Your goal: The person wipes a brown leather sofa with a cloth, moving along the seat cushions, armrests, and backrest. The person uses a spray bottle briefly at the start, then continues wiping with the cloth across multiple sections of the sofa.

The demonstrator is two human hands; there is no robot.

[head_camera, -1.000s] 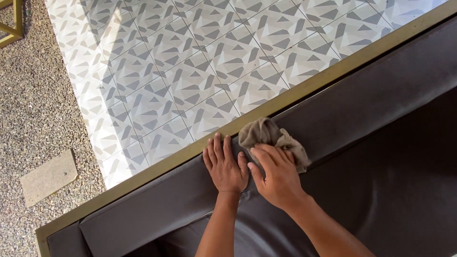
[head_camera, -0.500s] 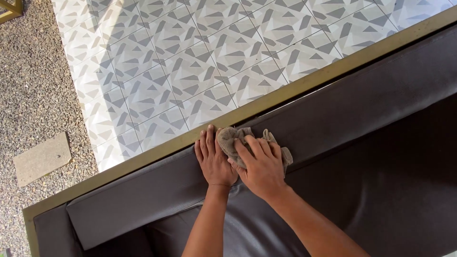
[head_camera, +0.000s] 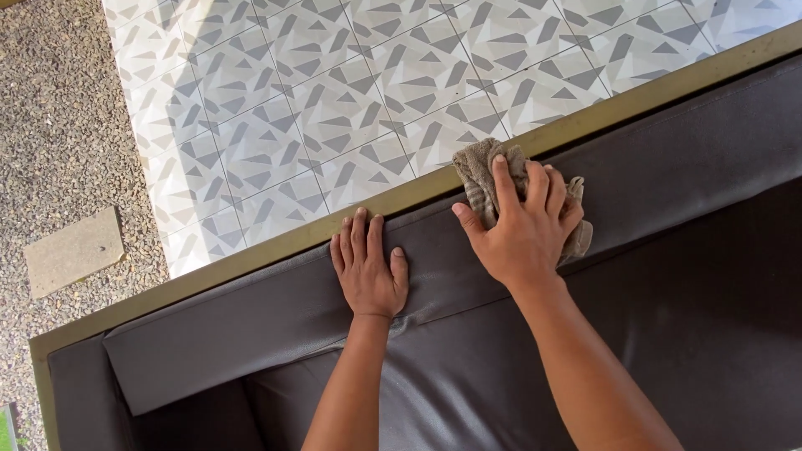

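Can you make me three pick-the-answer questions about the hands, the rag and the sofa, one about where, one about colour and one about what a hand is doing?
1. Where is the rag?
A. on the patterned tiles
B. under the right hand, on top of the back cushion
C. on the gravel

2. What colour is the back cushion?
A. dark grey-brown
B. bright red
C. white

3. How is the left hand?
A. curled in a fist
B. lifted in the air
C. lying flat, fingers together

Answers: 1 B, the right hand presses the rag by the gold frame. 2 A, the whole cushion looks dark. 3 C, its palm lies on the cushion.
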